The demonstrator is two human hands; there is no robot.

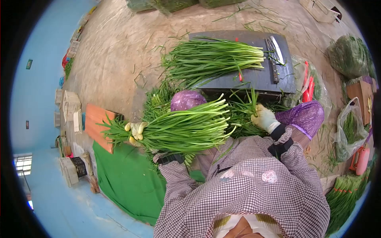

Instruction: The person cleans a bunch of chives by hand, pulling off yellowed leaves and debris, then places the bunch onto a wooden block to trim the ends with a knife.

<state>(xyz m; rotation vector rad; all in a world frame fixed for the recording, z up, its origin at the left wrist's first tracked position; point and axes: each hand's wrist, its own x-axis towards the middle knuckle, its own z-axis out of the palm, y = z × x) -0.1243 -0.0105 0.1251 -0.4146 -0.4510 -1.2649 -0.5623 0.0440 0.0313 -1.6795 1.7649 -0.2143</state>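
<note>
The left hand (135,131), gloved, sits at the centre left of the frame. Its grip is closed around a thick bundle of green stalks (186,129), which lies crosswise above the person's lap with the cut ends pointing right. The right hand (264,118), also gloved, is right of centre, its grip pinched shut on a few loose stalks (249,104) that stand up from the heap below it.

Above both hands is a dark low table (270,77). It carries a second bunch of greens (210,59) and, near its right end, a knife (276,49).

At the right edge a clear plastic bag (349,127) stands open on the floor (119,51) with green stalks inside. Above it, in the upper right, a fuller bag (349,55) is packed with greens. Between that bag and the table, a thin plastic bag (307,85) holds red strips; what they are cannot be told.

At the far left are white crates (71,107), their contents too small to make out. A green sheet (127,178) covers the floor at the lower left.
</note>
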